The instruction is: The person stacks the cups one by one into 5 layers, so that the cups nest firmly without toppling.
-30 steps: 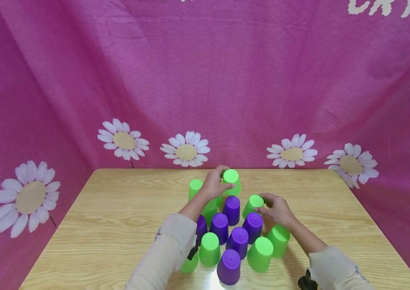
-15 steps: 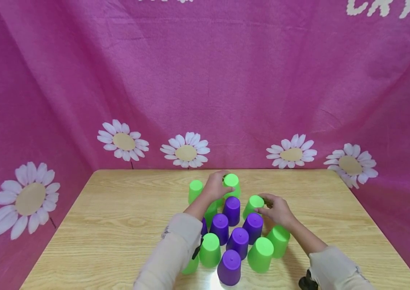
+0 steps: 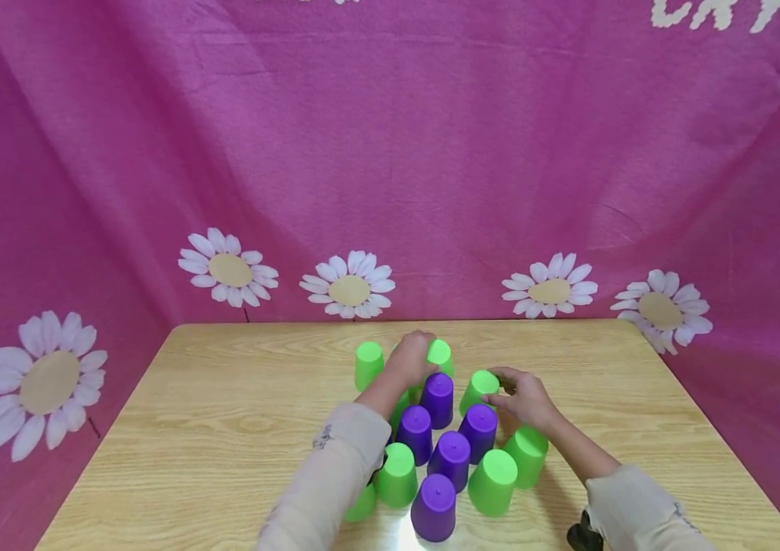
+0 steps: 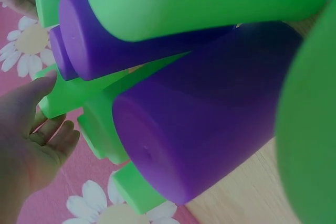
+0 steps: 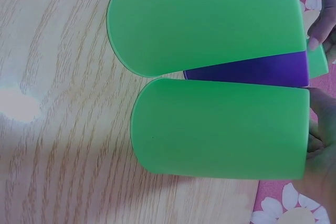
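At the back of a group of upside-down cups, my left hand [image 3: 410, 363] grips a green cup [image 3: 440, 355] between thumb and fingers. The left wrist view shows the thumb of that hand [image 4: 26, 140] against the side of this cup [image 4: 79, 92]. To the right, my right hand [image 3: 529, 399] holds another green cup [image 3: 480, 389] with its thumb in front and fingers behind. Between the hands stands a purple cup [image 3: 437, 402]. In the right wrist view a near green cup [image 5: 220, 129] hides most of my right hand [image 5: 321, 145].
Nearer me stand several purple cups [image 3: 450, 457] and green cups [image 3: 396, 476], close together and bottoms up. A green cup [image 3: 368, 367] stands left of my left hand. The wooden table [image 3: 224, 428] ends at a pink floral cloth [image 3: 445, 184].
My left hand has come down with its green cup, lowering it behind the purple cup. My right hand keeps its place on the other green cup.
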`<act>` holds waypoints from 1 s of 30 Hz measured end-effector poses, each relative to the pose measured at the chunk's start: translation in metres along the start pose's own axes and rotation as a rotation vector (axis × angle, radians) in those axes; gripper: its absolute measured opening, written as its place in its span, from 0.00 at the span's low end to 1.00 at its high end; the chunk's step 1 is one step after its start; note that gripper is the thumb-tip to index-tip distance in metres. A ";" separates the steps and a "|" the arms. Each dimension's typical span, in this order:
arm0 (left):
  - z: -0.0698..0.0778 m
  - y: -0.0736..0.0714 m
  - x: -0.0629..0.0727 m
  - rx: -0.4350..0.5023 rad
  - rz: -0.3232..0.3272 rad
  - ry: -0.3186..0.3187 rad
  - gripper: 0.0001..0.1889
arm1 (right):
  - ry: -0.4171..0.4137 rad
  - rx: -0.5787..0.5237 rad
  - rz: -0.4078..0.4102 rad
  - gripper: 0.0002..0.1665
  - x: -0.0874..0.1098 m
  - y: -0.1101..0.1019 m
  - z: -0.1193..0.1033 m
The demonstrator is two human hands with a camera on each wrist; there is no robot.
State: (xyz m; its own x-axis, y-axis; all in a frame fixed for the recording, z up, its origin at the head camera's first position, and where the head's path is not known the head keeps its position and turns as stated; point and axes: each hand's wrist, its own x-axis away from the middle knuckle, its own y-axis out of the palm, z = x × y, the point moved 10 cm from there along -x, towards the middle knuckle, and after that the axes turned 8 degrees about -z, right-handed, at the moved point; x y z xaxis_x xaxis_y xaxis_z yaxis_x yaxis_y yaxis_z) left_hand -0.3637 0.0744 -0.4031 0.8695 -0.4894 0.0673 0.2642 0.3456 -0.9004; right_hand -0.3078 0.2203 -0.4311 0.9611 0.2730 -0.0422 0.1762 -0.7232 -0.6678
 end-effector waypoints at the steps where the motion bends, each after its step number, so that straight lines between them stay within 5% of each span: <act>1: 0.000 0.001 -0.001 -0.019 -0.002 -0.008 0.25 | -0.001 0.000 -0.003 0.24 0.000 0.000 0.000; 22: 0.000 0.008 -0.007 -0.343 -0.073 -0.096 0.20 | 0.000 0.022 0.003 0.23 -0.002 0.000 0.001; 30: -0.002 0.015 -0.012 -0.393 -0.079 -0.100 0.21 | 0.020 0.027 0.000 0.24 -0.001 0.000 0.001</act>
State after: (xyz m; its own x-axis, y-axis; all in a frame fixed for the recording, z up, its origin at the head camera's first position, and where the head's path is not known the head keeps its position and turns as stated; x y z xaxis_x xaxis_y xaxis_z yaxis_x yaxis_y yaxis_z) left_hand -0.3708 0.0840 -0.4177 0.8942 -0.4155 0.1667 0.1692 -0.0310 -0.9851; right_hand -0.3092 0.2205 -0.4324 0.9652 0.2603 -0.0271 0.1709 -0.7053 -0.6880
